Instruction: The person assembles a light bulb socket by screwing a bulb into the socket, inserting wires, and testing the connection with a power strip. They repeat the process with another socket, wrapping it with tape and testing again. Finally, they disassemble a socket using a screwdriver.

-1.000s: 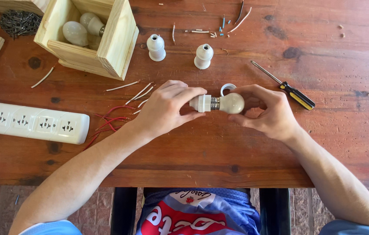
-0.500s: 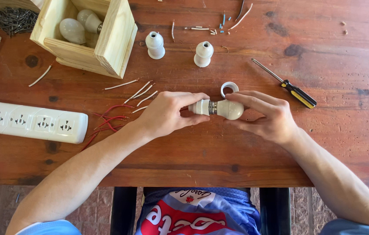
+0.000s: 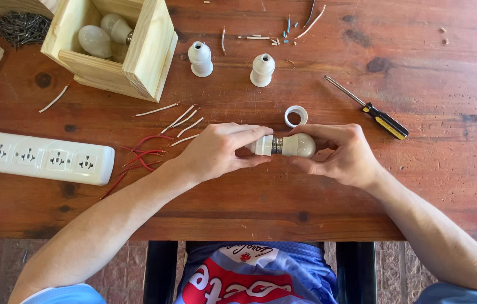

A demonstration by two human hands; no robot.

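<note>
The left hand pinches a white ceramic lamp socket between thumb and fingertips, and the right hand curls its fingers around the frosted white glass bulb seated in it. Socket and bulb lie on their side in a line, held just above the reddish-brown wooden table, right in front of the small white plastic ring.

Against the view a second ago the pair has hardly travelled, but the right fingers have shifted on the glass and only a narrow band of metal thread shows between bulb and socket, which suggests the bulb is being turned in the socket.

Behind the ring stand two more white ceramic sockets, upright and apart. To the ring's right lies a yellow-and-black-handled screwdriver. Far to its left sit an open pale wooden box with spare bulbs, loose red and white wire offcuts and a white multi-outlet power strip.
</note>
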